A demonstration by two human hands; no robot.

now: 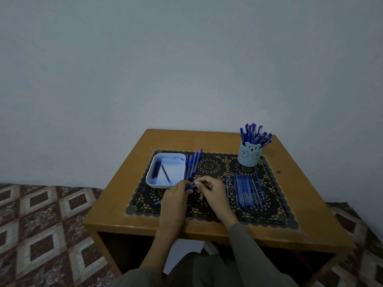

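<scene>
The left hand (176,200) grips the blue pen (189,188) and the right hand (211,192) pinches its end over the middle of the table (124,214), where a slipping pull could flick a part off the front edge.

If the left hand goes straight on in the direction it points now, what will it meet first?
The left hand, gripping a blue pen, points away and slightly right. Most likely it would first meet the row of pens lying beside the white tray; the tray's corner is close too.
</scene>
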